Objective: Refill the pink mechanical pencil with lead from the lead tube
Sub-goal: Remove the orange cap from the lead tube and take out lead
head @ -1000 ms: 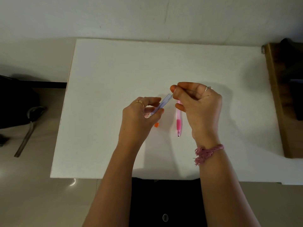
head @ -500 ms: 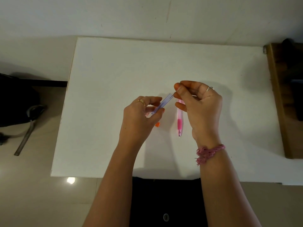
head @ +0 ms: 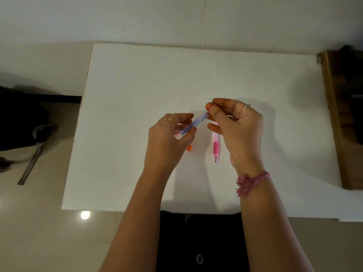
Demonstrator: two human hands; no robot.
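My left hand [head: 169, 138] grips the lower end of a clear bluish lead tube [head: 194, 124], which slants up to the right above the white table [head: 137, 85]. My right hand [head: 235, 126] pinches thumb and forefinger at the tube's open upper end; I cannot tell whether a lead is between them. The pink mechanical pencil [head: 216, 148] lies on the table under my right hand, tip pointing towards me, its upper part hidden by the fingers. A small orange cap [head: 189, 148] rests on the table beside my left hand.
A wooden shelf or chair edge [head: 334, 118] borders the table on the right. A black bag with a grey strap [head: 29, 146] lies on the floor at the left. The wall runs right behind the table's far edge.
My right fingertips drew slightly away from the tube's end and have returned to touch it. The left hand, tube and pencil have hardly moved.
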